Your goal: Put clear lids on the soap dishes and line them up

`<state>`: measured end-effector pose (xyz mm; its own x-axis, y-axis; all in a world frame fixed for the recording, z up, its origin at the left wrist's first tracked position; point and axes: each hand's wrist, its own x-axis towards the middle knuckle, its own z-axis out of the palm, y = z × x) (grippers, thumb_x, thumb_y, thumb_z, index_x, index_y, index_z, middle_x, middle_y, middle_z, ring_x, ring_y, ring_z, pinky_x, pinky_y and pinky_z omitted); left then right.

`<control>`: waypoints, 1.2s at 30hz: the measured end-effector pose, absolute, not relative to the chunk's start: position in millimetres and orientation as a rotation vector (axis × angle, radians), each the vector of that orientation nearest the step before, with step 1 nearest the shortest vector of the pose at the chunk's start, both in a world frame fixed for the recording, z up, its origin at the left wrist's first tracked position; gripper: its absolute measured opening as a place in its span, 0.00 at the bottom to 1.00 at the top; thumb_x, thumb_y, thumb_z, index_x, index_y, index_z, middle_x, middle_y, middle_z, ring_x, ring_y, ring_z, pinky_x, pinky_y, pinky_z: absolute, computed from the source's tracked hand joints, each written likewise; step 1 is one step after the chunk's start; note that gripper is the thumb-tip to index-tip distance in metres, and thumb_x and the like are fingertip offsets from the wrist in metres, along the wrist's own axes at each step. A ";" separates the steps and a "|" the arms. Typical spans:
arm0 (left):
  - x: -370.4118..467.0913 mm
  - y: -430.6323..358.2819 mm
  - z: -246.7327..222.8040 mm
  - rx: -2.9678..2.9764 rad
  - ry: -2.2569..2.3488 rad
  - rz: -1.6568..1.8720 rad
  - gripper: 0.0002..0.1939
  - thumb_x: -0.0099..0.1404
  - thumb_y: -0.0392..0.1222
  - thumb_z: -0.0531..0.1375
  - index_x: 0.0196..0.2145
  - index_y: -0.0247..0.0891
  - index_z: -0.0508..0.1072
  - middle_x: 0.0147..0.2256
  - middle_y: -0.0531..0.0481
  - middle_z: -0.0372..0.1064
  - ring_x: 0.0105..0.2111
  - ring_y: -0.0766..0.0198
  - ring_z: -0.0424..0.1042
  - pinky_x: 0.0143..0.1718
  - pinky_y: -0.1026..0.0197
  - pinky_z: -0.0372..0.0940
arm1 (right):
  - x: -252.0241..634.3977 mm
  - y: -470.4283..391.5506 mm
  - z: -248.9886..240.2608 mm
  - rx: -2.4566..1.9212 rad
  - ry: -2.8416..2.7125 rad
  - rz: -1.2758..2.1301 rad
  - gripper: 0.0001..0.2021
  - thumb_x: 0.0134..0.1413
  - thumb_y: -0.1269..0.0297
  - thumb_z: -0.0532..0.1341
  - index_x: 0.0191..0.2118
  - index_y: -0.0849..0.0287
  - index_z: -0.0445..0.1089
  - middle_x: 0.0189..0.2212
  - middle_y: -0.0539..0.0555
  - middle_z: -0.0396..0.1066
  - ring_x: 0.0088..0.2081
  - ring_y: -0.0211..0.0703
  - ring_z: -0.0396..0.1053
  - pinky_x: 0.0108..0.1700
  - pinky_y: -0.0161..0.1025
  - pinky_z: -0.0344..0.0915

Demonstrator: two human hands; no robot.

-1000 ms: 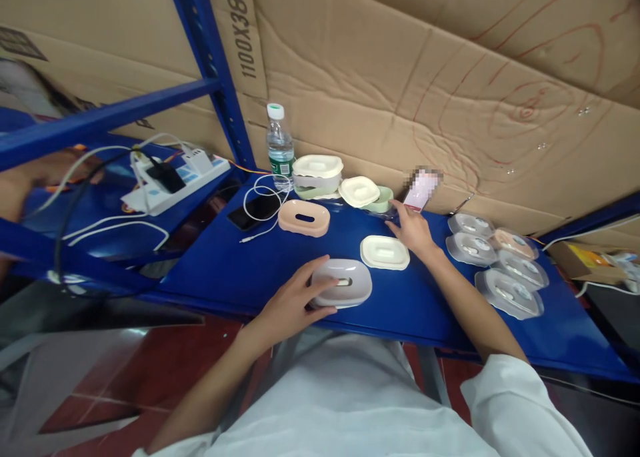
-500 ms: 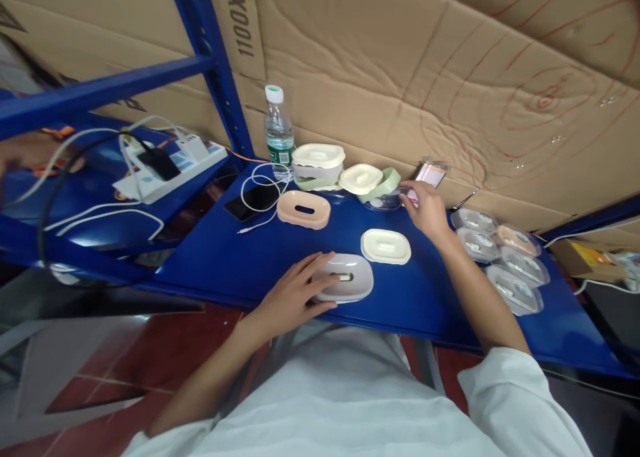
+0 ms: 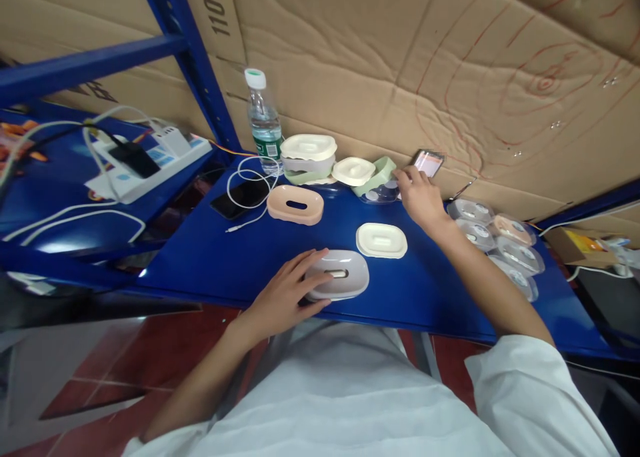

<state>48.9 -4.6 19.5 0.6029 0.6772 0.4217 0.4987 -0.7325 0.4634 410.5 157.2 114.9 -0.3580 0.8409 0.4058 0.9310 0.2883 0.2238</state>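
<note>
A pale grey soap dish [image 3: 357, 280] with a slot in its middle sits at the table's front edge. My left hand [image 3: 293, 287] holds its left end, fingers over the rim and thumb on the near side. Farther back, my right hand [image 3: 423, 197] pinches the right end of a light green soap dish [image 3: 383, 171], which is tilted. Below that dish is a clear plastic cover [image 3: 383, 193], and a cream lid [image 3: 354, 171] lies at its left. Another cream lid [image 3: 381, 240] lies between my hands. A peach slotted dish [image 3: 295, 205] rests at the left.
Stacked dishes [image 3: 309, 157] stand beside a water bottle [image 3: 265, 127]. A white cable [image 3: 233, 190] curls over a dark phone [image 3: 240, 200]. Several clear-covered dishes [image 3: 517, 253] are grouped at the right. Another phone [image 3: 429, 162] leans on the cardboard [image 3: 340, 57]. A power strip [image 3: 170, 170] lies left.
My right hand has moved onto the end of the green dish, and that dish now tilts up more. My left hand keeps its place on the grey dish. The view has shifted slightly.
</note>
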 end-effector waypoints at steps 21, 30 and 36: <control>44.8 -4.3 18.6 2.572 0.934 0.987 0.14 0.73 0.47 0.69 0.55 0.48 0.82 0.69 0.45 0.69 0.72 0.42 0.62 0.70 0.34 0.59 | 435.1 124.0 144.2 -1.311 -2.049 -0.218 0.09 0.72 0.63 0.61 0.45 0.53 0.80 0.43 0.56 0.82 0.47 0.53 0.78 0.54 0.53 0.72; 44.0 -7.3 19.0 2.669 0.919 1.048 0.14 0.73 0.46 0.69 0.55 0.50 0.82 0.61 0.48 0.77 0.70 0.45 0.64 0.70 0.36 0.58 | 450.7 98.1 89.5 -1.291 -1.955 -0.097 0.14 0.74 0.51 0.59 0.45 0.54 0.77 0.42 0.57 0.81 0.43 0.51 0.78 0.50 0.51 0.75; 44.6 -5.8 18.1 2.649 0.959 0.918 0.15 0.73 0.45 0.69 0.56 0.49 0.81 0.63 0.45 0.74 0.70 0.43 0.64 0.69 0.37 0.62 | 437.1 82.6 72.3 -1.244 -1.863 -0.077 0.11 0.73 0.52 0.60 0.46 0.53 0.75 0.42 0.56 0.79 0.44 0.50 0.78 0.48 0.50 0.75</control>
